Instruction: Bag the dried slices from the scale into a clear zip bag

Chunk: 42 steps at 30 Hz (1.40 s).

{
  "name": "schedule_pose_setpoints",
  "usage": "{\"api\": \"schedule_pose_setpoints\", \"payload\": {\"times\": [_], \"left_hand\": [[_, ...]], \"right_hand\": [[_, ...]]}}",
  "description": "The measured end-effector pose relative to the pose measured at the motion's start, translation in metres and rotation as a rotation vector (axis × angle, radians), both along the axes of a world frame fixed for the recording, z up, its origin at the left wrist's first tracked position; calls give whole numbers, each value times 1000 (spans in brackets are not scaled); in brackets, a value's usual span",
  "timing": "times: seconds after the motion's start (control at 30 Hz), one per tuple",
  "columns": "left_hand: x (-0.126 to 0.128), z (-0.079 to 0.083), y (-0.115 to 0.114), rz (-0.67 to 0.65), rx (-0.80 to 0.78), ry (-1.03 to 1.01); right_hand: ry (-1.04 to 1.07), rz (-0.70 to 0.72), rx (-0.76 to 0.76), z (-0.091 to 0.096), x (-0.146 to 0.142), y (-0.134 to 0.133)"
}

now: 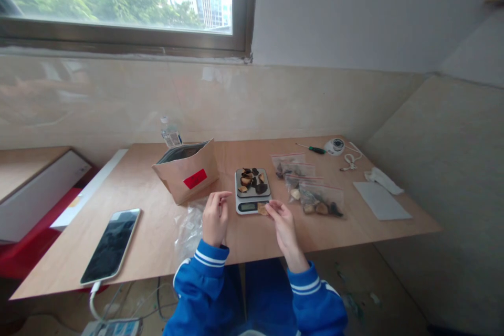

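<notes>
The right hand (pixel 284 226) pinches a small tan dried slice (pixel 262 209) in its fingers at the near edge of the small grey digital scale (pixel 252 190) heaped with dark dried pieces. The left hand (pixel 214 218), fingers loosely curled and empty, hovers above a crumpled clear plastic bag (pixel 189 228) on the wooden desk (pixel 157 231).

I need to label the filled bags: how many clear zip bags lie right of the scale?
4, overlapping in a row running from the far bag through two middle ones to the nearest, fullest bag. More may be hidden beneath.
</notes>
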<state>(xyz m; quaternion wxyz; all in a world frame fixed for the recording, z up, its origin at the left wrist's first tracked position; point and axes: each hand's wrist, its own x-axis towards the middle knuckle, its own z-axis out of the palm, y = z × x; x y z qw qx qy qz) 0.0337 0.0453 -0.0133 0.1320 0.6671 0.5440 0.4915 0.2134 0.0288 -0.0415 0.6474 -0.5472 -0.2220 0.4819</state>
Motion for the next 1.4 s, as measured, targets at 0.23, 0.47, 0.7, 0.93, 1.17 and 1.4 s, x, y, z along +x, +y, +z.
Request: {"api": "schedule_pose_setpoints", "payload": {"times": [0.23, 0.47, 0.7, 0.93, 1.17, 1.4], "left_hand": [[16, -12, 10, -70, -190, 66], [10, -26, -3, -79, -216, 51], [-9, -34, -13, -5, -219, 30], [-37, -41, -31, 131, -270, 101], [-52, -60, -57, 81, -393, 190], [-47, -66, -53, 124, -423, 125]], "right_hand": [[-120, -38, 37, -13, 6, 10], [-412, 45, 165, -11, -15, 54], [-715, 11, 182, -17, -3, 25], [-643, 43, 82, -50, 24, -20], [-677, 102, 66, -59, 32, -26], [-708, 152, 99, -54, 31, -30]]}}
